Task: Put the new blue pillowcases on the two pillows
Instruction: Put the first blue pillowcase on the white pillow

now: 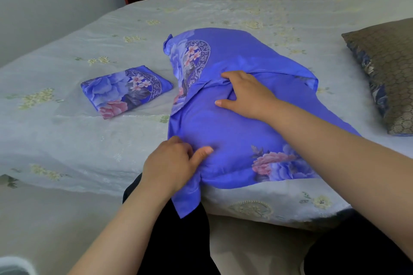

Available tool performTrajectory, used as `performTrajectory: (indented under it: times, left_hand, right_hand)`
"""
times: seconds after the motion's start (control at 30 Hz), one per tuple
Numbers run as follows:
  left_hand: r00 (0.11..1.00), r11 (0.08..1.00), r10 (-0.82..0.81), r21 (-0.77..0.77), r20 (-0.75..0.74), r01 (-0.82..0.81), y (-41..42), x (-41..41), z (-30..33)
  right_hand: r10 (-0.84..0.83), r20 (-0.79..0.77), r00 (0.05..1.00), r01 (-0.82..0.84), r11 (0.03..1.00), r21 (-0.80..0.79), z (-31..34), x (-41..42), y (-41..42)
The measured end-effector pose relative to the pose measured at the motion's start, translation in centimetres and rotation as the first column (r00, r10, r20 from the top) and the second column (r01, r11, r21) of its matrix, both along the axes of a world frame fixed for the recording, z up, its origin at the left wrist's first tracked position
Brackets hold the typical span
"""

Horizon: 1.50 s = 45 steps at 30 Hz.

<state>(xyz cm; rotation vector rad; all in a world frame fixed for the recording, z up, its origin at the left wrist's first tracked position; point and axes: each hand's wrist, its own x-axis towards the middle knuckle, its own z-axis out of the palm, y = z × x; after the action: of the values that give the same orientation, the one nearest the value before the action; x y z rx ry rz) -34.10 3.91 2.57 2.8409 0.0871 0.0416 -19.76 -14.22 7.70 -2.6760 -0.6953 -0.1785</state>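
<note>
Blue-cased pillow (234,123) at bed (89,140) near edge. Our left hand (172,163) fingers pinch case corner; our right hand (248,94) fingers tucked under flap. Risks we judge: flap bunching, pillow sliding off. Folded blue pillowcase (125,90) left of it, brown pillow (384,69) right, uncased.

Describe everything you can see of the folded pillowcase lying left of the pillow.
The folded pillowcase is a flat, neat rectangle of smooth, slightly shiny blue cloth printed with pink and pale flowers and a patterned border. It lies turned at an angle on the pale flowered bedspread, not yet unfolded. Neither hand touches it; it sits apart from the covered pillow.
</note>
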Motion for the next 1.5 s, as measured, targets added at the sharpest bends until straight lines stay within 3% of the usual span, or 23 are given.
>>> performTrajectory:
  times: [0.07,0.13,0.17,0.23,0.27,0.3,0.37,0.47,0.53,0.6,0.67,0.7,0.73,0.8,0.93,1.04,1.14,1.2,1.27,1.34,1.44,1.47,1.5]
  left_hand:
    - [0.99,0.99,0.121,0.076,-0.069,-0.116,-0.7,0.1,-0.7]
    - [0.965,0.969,0.164,-0.151,-0.202,-0.197,-1.2,0.1,-1.9]
    - [0.956,0.886,0.156,-0.393,-0.248,-0.247,-1.4,0.1,-2.5]
    - [0.948,0.481,0.149,-0.817,-0.281,-0.318,-2.3,-0.2,-2.8]
    - [0.948,0.285,0.147,-0.905,-0.283,-0.314,-2.8,-0.4,-3.1]
    - [0.955,0.184,0.139,-0.941,-0.262,-0.285,-3.2,-0.7,-3.5]
    - [0.973,0.141,0.094,-0.965,-0.211,-0.223,-3.7,-1.3,-4.2]
    - [0.992,0.204,0.047,-0.971,-0.12,-0.127,-1.9,-1.6,-3.1]
    - [0.998,0.429,-0.018,-0.902,-0.068,-0.054,0.8,-1.1,-2.0]
    - [0.984,0.71,-0.098,-0.704,-0.152,-0.038,3.6,-0.6,-1.1]
    - [0.964,0.889,-0.067,-0.454,-0.258,-0.059,5.4,-0.4,-0.8]
    - [0.977,0.933,-0.027,-0.357,-0.213,-0.053,5.6,-0.2,-0.7]
    - [0.989,0.95,-0.006,-0.309,-0.147,-0.04,5.5,0.1,-0.5]
    - [0.998,0.915,0.001,-0.402,-0.055,-0.023,4.4,1.1,0.1]
    - [0.987,0.553,-0.009,-0.823,-0.163,-0.131,2.1,3.6,0.4]
    - [0.973,0.501,0.081,-0.835,-0.216,-0.227,0.2,5.2,0.1]
    - [0.984,0.57,0.177,-0.815,-0.005,-0.107,-1.7,6.0,-0.8]
    - [0.955,0.576,0.23,-0.817,0.188,0.022,-2.1,5.9,-1.3]
    - [0.92,0.576,0.24,-0.808,0.31,0.122,-2.4,5.2,-1.4]
    - [0.953,0.61,0.14,-0.781,0.268,0.13,-1.7,5.1,-2.1]
    - [0.986,0.789,-0.104,-0.615,-0.133,0.0,-0.1,5.0,-2.9]
    - [0.981,0.88,-0.059,-0.474,-0.187,-0.038,0.1,5.2,-2.6]
    - [0.996,0.95,0.036,-0.306,-0.087,-0.061,0.0,5.4,-1.8]
  right_hand:
    - [-0.065,0.072,0.995,0.069,0.996,-0.056,-0.8,0.0,-0.3]
    - [-0.155,0.124,0.98,0.168,0.981,-0.101,-1.1,0.4,-0.8]
    - [-0.187,0.16,0.969,0.206,0.971,-0.118,-1.2,0.5,-1.0]
    - [-0.166,0.272,0.948,0.211,0.966,-0.146,-1.3,0.5,-1.0]
    - [-0.115,0.323,0.939,0.175,0.971,-0.164,-1.3,0.5,-0.9]
    - [-0.053,0.343,0.938,0.124,0.974,-0.188,-1.3,0.5,-0.9]
    - [0.016,0.286,0.958,0.052,0.972,-0.229,-0.5,0.8,-1.4]
    - [-0.142,0.316,0.938,0.194,0.971,-0.138,1.6,2.4,-2.9]
    - [-0.238,0.372,0.897,0.271,0.962,-0.039,1.7,3.3,-3.5]
    - [-0.256,0.306,0.917,0.25,0.966,0.061,1.0,3.5,-3.6]
    - [-0.255,0.221,0.941,0.224,0.962,0.159,0.6,2.9,-4.0]
    - [-0.269,0.21,0.94,0.227,0.952,0.205,0.5,2.5,-4.4]
    - [-0.3,0.207,0.931,0.247,0.937,0.247,0.5,2.2,-4.8]
    - [-0.417,0.146,0.897,0.358,0.879,0.314,0.4,1.4,-5.7]
    - [-0.597,-0.317,0.737,0.667,0.717,0.202,-2.5,1.0,-9.5]
    - [-0.564,-0.487,0.667,0.682,0.725,0.093,-4.4,0.4,-11.8]
    - [-0.507,-0.417,0.754,0.628,0.741,0.236,-4.4,-0.2,-12.2]
    - [-0.494,-0.273,0.826,0.562,0.683,0.466,-3.3,-1.4,-12.0]
    - [-0.57,-0.131,0.811,0.522,0.603,0.604,-1.4,-3.5,-12.3]
    - [-0.624,-0.13,0.77,0.591,0.623,0.512,-0.6,-5.2,-13.2]
    - [-0.663,-0.205,0.72,0.687,0.723,0.073,-1.3,-7.3,-14.9]
    - [-0.669,-0.152,0.728,0.673,0.739,-0.027,-1.7,-7.6,-15.3]
    - [-0.655,-0.075,0.752,0.651,0.755,-0.075,-1.9,-7.8,-15.4]
